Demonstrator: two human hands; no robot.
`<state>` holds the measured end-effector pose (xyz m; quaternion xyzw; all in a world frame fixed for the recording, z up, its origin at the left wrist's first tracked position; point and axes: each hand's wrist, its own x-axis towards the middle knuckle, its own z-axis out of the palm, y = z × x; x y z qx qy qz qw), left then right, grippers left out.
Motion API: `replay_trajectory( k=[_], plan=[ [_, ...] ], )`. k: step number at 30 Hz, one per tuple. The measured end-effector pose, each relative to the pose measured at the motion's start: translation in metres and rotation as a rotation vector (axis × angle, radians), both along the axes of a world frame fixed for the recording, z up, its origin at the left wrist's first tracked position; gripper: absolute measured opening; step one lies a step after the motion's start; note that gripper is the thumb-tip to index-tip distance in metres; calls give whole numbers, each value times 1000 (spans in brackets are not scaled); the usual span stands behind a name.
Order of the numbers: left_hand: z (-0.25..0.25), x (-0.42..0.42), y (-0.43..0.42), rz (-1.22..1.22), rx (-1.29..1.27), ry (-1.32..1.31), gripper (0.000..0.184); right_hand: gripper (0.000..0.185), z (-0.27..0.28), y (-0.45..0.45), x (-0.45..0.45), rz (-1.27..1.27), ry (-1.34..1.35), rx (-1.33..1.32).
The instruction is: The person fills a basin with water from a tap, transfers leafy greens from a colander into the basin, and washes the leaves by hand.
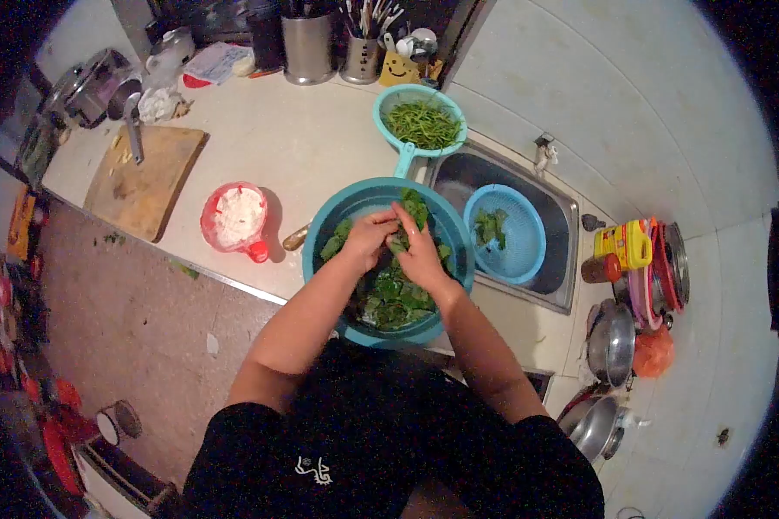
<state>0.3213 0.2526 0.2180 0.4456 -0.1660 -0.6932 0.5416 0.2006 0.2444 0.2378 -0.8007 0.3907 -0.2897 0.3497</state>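
Two hands together! | left hand [372,238] curled, can't tell grip | right hand [419,254] pinching greens [415,206], leaf end pointing far, right nearer

Passage over counter [307,130] between red scoop [238,216] and steel canister [308,52]; handled colander [420,92] obstructs far rim of teal basin [337,206]

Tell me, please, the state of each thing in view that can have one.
Teal basin: holding leafy greens
Leafy greens: loosely piled
Left hand: bent, at the greens
Right hand: bent, at the greens
Blue basket: in the sink, few leaves inside
Turquoise strainer: filled with thin green stems
Red container: filled with white powdery contents
Cutting board: lying flat
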Motion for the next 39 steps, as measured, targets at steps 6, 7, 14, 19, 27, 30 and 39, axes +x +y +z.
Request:
replay_trajectory(
  k=[6, 7, 14, 19, 27, 30, 39],
  plan=[
    [36, 10, 5, -87, -64, 81, 19, 55, 25, -7, -9, -11, 67, -182],
    [36, 12, 5, -87, -63, 81, 19, 55, 29, -10, -10, -10, 67, -182],
    [18, 26, 8, -16, -14, -49, 25, 40, 60, -27, -12, -23, 21, -70],
    [-2, 10, 11, -135, 59, -150, 32, 39, 70, -25, -4, -47, -168, 2],
    [-22, 11, 13, -86, 55, -111, 32, 37, 103, -15, -8, 53, -446, 70],
    [-20, 10, 12, -71, 54, -128, 30, 35, 103, -14, -10, 23, -417, 66],
    [-34, 12, 6, -85, 10, -164, 30, 36, -6, -25, -14, 32, 237, -151]
  ],
)
